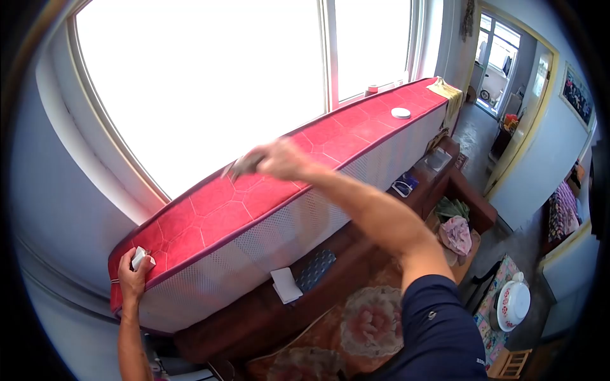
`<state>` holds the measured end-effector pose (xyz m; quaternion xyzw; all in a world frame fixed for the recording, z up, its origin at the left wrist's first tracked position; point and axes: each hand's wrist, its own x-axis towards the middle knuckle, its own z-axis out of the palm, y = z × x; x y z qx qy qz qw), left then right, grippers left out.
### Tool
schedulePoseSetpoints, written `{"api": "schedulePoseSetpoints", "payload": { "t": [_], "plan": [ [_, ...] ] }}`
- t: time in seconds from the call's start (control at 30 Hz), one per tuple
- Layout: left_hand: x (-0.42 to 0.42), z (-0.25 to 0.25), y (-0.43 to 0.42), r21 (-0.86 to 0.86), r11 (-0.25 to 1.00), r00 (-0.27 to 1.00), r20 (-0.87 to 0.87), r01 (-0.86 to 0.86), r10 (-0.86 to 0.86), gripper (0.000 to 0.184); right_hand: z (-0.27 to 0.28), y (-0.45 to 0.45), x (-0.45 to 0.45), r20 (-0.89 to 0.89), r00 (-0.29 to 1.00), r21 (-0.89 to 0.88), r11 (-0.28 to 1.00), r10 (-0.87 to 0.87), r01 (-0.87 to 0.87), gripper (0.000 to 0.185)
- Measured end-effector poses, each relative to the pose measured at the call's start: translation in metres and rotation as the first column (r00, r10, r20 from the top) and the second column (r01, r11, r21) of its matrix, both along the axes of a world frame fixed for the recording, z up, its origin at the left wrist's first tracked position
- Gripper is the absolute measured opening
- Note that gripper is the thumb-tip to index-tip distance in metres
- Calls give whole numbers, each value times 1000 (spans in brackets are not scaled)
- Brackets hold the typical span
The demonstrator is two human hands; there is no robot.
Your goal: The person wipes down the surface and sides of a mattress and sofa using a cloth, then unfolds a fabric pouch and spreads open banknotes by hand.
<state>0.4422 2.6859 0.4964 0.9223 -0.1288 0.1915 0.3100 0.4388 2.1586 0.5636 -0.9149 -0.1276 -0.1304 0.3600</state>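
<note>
At the near left end of the red-covered windowsill (254, 197), my left hand (131, 279) is closed on a small white box-shaped object (141, 257); its exact kind does not show. Farther along, my right hand (284, 159) is stretched across the sill and smeared by motion. Its fingers are wrapped round a grey, limp-looking cloth (246, 166), whose loose end hangs over the red cover near the window edge. Whether the cloth touches the cover I cannot tell.
A round white lid (400, 113) and a yellow cloth (447, 91) lie toward the sill's far end. Below runs a brown sofa (254, 330) with white papers (286, 285). A white enamel basin (513, 303) stands on a table at right.
</note>
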Motion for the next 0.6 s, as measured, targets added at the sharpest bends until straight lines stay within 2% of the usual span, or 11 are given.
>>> {"api": "schedulePoseSetpoints", "payload": {
  "t": [0.1, 0.13, 0.2, 0.23, 0.27, 0.3, 0.37, 0.43, 0.47, 0.53, 0.6],
  "plan": [
    [-6, 9, -14, -11, 1000, 1000, -4, -14, 14, 61, -17, -156, 29, 474, 852, 94, 975, -223, 203, 32],
    [-6, 10, -19, -14, 1000, 1000, -5, -27, 26, 61, -22, -198, 23, 415, 802, 79, 895, -430, 439, 26],
    [-8, 14, -26, 35, 998, 998, 14, -59, 58, 62, -31, -280, 10, 239, 599, -51, 607, -764, 793, 26],
    [-7, 15, -28, 34, 997, 997, 14, -71, 71, 62, -66, -346, 33, 109, 464, -300, 415, -879, 859, 28],
    [-8, 16, -28, 51, 996, 997, 19, -72, 71, 62, -75, -357, 37, -62, 488, -163, 491, -871, 856, 28],
    [-7, 16, -28, 68, 995, 998, 22, -68, 67, 62, -77, -343, 50, -64, 495, -164, 499, -866, 851, 28],
    [-7, 15, -28, 65, 994, 997, 15, -82, 82, 66, -81, -297, 88, 90, 568, -347, 509, -818, 788, 26],
    [-4, 15, -27, 111, 991, 997, -17, -79, 81, 65, -59, -186, 89, 81, 682, -241, 650, -727, 721, 25],
    [-4, 16, -27, 111, 991, 997, -13, -78, 80, 65, -52, -134, 90, 171, 740, -329, 670, -651, 665, 21],
    [-5, 17, -28, 60, 996, 996, -61, -66, 70, 65, -41, -26, 83, 102, 913, -337, 850, -394, 405, 24],
    [-6, 21, -30, 47, 997, 996, -67, -55, 58, 62, -35, 79, 64, -93, 995, -135, 991, -27, 14, 29]
  ]
}}
